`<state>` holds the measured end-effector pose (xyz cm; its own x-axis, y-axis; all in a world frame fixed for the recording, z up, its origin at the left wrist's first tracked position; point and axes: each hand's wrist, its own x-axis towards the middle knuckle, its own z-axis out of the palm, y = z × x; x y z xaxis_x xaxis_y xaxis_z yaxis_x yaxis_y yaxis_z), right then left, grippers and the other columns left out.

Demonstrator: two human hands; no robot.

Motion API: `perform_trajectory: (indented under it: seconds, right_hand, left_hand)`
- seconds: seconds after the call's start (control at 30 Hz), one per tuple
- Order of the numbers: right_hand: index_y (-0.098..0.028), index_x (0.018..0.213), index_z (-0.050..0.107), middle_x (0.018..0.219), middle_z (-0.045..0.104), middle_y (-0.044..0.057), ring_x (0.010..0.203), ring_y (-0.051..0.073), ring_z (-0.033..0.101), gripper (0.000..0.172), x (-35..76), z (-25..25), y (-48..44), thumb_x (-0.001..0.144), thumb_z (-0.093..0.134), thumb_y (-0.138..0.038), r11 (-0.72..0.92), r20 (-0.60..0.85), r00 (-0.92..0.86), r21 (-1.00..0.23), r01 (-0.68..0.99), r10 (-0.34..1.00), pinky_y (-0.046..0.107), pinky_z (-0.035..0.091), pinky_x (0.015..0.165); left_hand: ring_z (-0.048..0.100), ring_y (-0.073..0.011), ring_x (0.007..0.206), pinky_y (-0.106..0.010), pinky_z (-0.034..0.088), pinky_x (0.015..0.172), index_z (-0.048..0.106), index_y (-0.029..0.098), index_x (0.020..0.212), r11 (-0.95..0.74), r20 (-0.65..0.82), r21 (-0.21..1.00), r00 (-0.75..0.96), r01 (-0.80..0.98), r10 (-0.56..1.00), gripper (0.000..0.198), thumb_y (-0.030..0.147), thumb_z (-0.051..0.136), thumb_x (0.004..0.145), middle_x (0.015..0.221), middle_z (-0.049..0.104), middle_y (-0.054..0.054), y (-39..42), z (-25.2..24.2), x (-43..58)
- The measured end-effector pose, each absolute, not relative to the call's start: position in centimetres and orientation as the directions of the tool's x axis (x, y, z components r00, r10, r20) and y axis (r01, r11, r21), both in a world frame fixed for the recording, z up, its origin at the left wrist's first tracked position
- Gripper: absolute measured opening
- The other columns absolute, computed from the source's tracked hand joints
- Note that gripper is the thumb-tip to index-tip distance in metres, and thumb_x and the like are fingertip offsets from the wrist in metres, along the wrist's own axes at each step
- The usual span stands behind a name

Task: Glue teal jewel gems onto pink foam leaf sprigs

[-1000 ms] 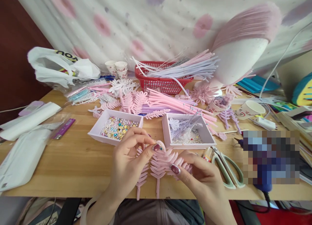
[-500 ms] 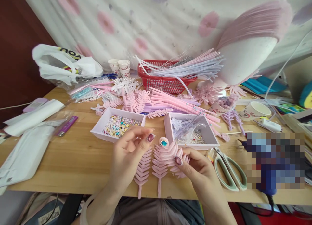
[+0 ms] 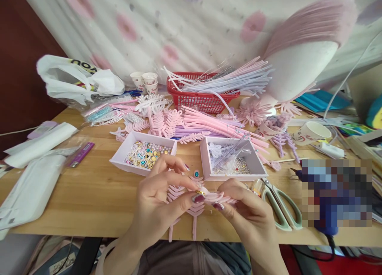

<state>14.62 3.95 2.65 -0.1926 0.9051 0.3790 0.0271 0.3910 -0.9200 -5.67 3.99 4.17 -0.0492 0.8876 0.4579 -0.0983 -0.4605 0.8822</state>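
Observation:
My left hand [image 3: 159,199] pinches with thumb and forefinger at the tip of a pink feather-shaped leaf piece [image 3: 215,197]. My right hand [image 3: 244,209] grips the same piece from the right, fingers curled round it. Something small and gold shows at the left thumb tip; I cannot make out what it is. Two more pink leaf pieces [image 3: 173,195] lie on the wooden table [image 3: 89,203] under my hands. One carries a teal gem [image 3: 196,173] at its top. A white tray of gems [image 3: 143,152] sits just beyond my left hand.
A second white tray [image 3: 232,160] holds pearls and wire stems. Green scissors [image 3: 279,207] lie right of my right hand. A red basket [image 3: 199,96] of pink and white stems, paper cups [image 3: 145,81], plastic bags [image 3: 74,80] and a foam head [image 3: 295,68] stand behind.
My hands have come together and lower on one leaf piece, my left thumb now pressing at its tip. The teal-gemmed leaf now lies free on the table.

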Motion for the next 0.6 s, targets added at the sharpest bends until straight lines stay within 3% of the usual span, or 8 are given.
perform_trajectory:
  seconds: [0.2, 0.4, 0.5, 0.6]
  right_hand:
    - [-0.026, 0.099, 0.076, 0.086, 0.070, 0.000, 0.080, 0.015, 0.064, 0.014, 15.0, 2.7, 3.8, 0.097, 0.072, -0.013, 0.510, 0.491, -0.249, -0.860, 0.015, 0.835, 0.026, 0.052, 0.071]
    - [-0.024, 0.109, 0.074, 0.089, 0.069, 0.001, 0.081, 0.016, 0.063, 0.022, 15.2, 2.5, 3.6, 0.098, 0.066, -0.006, 0.616, 0.582, -0.265, -0.785, 0.066, 0.769, 0.030, 0.052, 0.072]
    - [-0.020, 0.112, 0.073, 0.093, 0.068, 0.004, 0.083, 0.017, 0.064, 0.029, 15.3, 2.7, 3.6, 0.095, 0.063, 0.000, 0.709, 0.666, -0.247, -0.681, 0.184, 0.704, 0.032, 0.053, 0.072]
    - [-0.018, 0.111, 0.073, 0.091, 0.066, 0.004, 0.079, 0.016, 0.063, 0.033, 15.5, 3.5, 3.9, 0.092, 0.060, 0.005, 0.798, 0.765, -0.254, -0.511, 0.320, 0.592, 0.033, 0.052, 0.068]
  left_hand:
    - [0.060, -0.0128, 0.095, -0.023, 0.052, 0.084, 0.084, 0.032, 0.090, -0.411, 0.413, 0.892, -0.030, -0.189, 0.910, 0.007, 0.031, 0.089, 0.084, 0.099, 0.060, 0.000, 3.9, 4.0, -5.8]
    - [0.061, -0.0134, 0.092, -0.025, 0.054, 0.084, 0.081, 0.029, 0.083, -0.467, 0.465, 0.871, -0.048, -0.150, 0.884, 0.010, 0.037, 0.085, 0.087, 0.095, 0.059, -0.001, 3.8, 3.5, -5.6]
    - [0.061, -0.0154, 0.091, -0.028, 0.057, 0.079, 0.078, 0.027, 0.082, -0.564, 0.564, 0.825, -0.076, 0.018, 0.822, 0.016, 0.038, 0.079, 0.093, 0.096, 0.060, -0.002, 3.6, 3.7, -5.9]
    - [0.062, -0.0158, 0.091, -0.030, 0.058, 0.078, 0.076, 0.027, 0.083, -0.689, 0.746, 0.623, -0.015, 0.370, 0.666, 0.018, 0.031, 0.070, 0.100, 0.097, 0.061, -0.002, 3.0, 4.6, -6.7]
